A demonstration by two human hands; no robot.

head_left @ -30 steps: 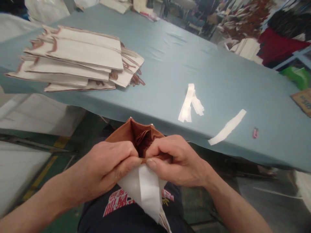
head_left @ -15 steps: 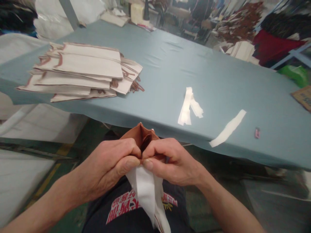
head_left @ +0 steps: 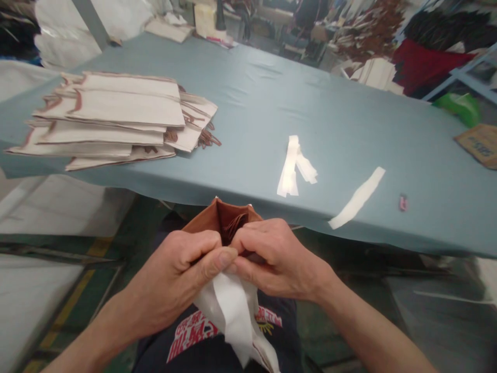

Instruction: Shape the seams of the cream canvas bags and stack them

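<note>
Close to my body, a fabric bag [head_left: 204,217] with a brown lining and a whitish outside is pinched at its near rim by both hands. Brown cords show inside its mouth. My left hand [head_left: 186,274] is closed on the rim, thumb on top. Right against it, my right hand [head_left: 275,259] is closed on the same edge, its thumb tip partly under the left thumb. From beneath the thumbs a white strip [head_left: 235,316] hangs down over the bag's pale side. The exact spot between the fingertips is hidden.
A blue-green covered table [head_left: 248,119] spans the front. On its left lies a stack of pale bags [head_left: 124,109] with brown edging. Loose white strips [head_left: 289,166], another white strip [head_left: 357,199] and a small pink object [head_left: 403,202] lie to the right, with brown cardboard [head_left: 479,144] beyond.
The left thumb has slid over toward the right thumb, and the two now overlap. The bag's mouth gapes wider, showing more brown cord. The view has shifted slightly right.
</note>
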